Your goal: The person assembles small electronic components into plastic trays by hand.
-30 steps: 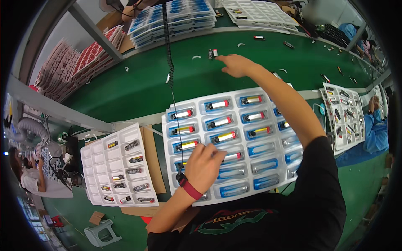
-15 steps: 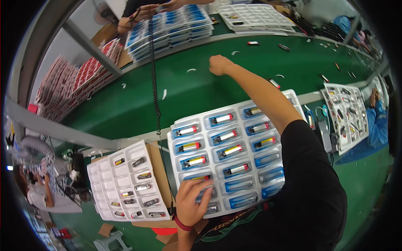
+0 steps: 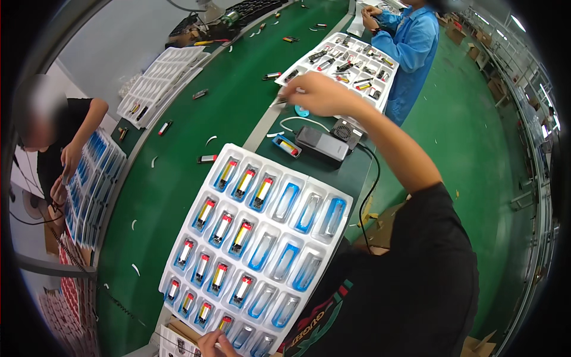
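A large white molded tray (image 3: 235, 205) lies tilted across the bench in front of me. Many of its compartments hold slim battery assemblies (image 3: 244, 182) with red ends in blue shells; others hold blue-and-clear shells (image 3: 285, 202) with no battery showing. My left hand (image 3: 217, 345) is at the tray's near edge, beside a red-ended battery assembly (image 3: 225, 324), fingers bent and apart, partly cut off by the picture's edge. My right hand (image 3: 318, 94) reaches over the near corner of a second white tray (image 3: 389, 83) of mixed parts. Motion smears its fingers, so any held item is unclear.
Beside the tray are a grey power adapter box (image 3: 321, 143), a small fan (image 3: 347, 132) and a loose blue-shelled battery assembly (image 3: 286, 146). Loose cells lie on the green bench (image 3: 178, 190). A worker in blue (image 3: 410, 53) stands far right; another person (image 3: 74, 137) works at left beside stacked trays (image 3: 98, 172).
My view has swung to the right. My right hand has gone from over the green bench to the parts tray. The left hand remains at the large tray's near edge.
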`<move>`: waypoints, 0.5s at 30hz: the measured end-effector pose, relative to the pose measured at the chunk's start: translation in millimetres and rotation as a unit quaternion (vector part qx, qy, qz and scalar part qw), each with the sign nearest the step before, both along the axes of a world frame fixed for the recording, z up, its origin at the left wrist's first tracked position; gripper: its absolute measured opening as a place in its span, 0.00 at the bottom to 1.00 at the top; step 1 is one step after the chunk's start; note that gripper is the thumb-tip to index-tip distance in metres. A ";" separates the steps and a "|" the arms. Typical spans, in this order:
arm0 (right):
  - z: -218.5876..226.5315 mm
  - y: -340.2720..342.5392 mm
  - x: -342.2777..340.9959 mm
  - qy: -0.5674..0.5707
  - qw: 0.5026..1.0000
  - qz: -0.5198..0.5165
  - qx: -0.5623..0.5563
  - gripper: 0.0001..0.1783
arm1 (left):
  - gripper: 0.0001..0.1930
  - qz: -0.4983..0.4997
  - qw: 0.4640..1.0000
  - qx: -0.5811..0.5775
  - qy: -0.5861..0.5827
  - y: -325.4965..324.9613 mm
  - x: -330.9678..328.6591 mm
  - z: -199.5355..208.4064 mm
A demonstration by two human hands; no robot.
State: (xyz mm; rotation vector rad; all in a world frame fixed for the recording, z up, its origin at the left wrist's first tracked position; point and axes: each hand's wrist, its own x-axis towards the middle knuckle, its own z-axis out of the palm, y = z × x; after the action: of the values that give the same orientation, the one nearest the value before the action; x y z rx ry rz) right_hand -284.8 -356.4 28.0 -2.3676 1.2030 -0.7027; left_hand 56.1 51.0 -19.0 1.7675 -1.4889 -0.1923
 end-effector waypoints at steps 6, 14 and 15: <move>-43.1 42.6 -132.6 0.020 0.970 -0.243 0.009 0.17 | 0.06 0.048 0.997 -0.029 0.059 -12.7 -2.1 -1.5; -110.6 62.4 -158.9 -0.086 0.959 -0.264 0.058 0.27 | 0.05 0.046 0.997 -0.011 0.060 -28.3 -26.1 1.6; -111.8 67.2 -157.4 -0.047 0.956 -0.280 0.071 0.28 | 0.05 0.050 0.997 -0.009 0.060 -27.9 -27.0 0.9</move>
State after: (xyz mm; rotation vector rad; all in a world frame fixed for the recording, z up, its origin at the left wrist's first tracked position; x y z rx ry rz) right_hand -442.2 -289.2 -83.7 -1.8539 1.8354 -0.8502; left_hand 29.1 23.1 -18.1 1.7797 -1.3107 -0.2300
